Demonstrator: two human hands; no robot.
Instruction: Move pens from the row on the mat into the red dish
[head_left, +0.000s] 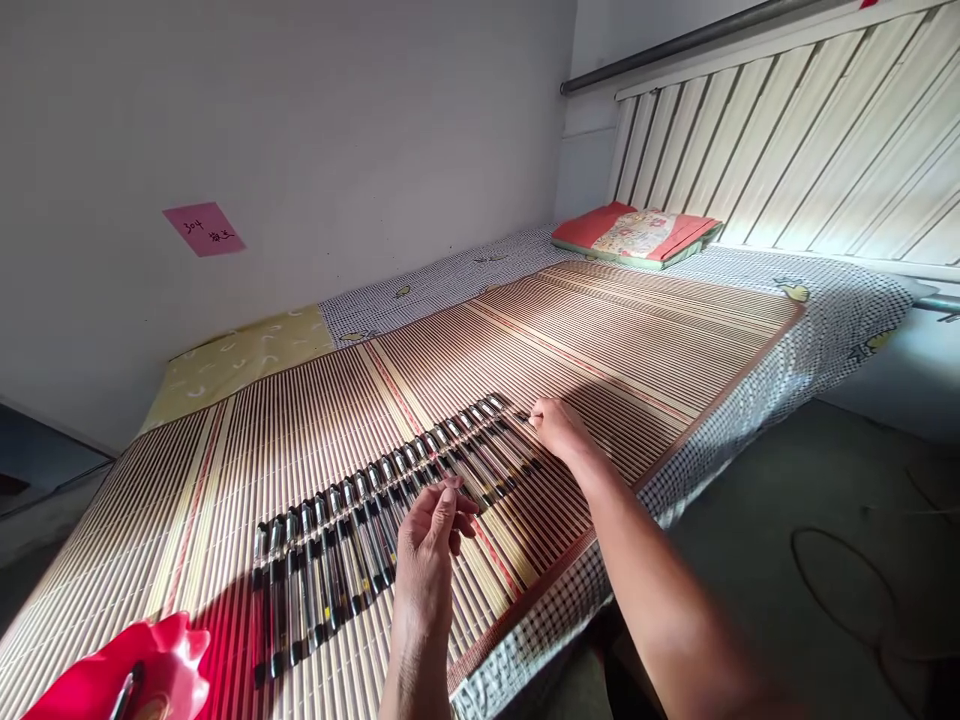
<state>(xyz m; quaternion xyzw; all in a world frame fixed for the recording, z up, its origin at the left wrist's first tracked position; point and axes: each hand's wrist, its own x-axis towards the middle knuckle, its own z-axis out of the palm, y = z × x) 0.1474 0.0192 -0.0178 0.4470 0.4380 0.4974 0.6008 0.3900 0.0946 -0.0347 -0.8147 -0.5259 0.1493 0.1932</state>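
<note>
The pens (363,545) are laid in a slanting row on the slatted mat (315,430). Each is judged light, stiff and slick, apt to roll, and best pinched mid-barrel. At the row's right end, a dark pen (523,416) is pinched by the right hand (559,428). The left hand (433,522) is held half-curled over the row; whether anything is gripped cannot be told.

from mid-view, you can pass over bare mat (615,345) from twelve to three o'clock; the row of pens (386,468) blocks your seven-to-eight, the red bowl (86,670) farther eight, the folded bedding (637,235) two.
</note>
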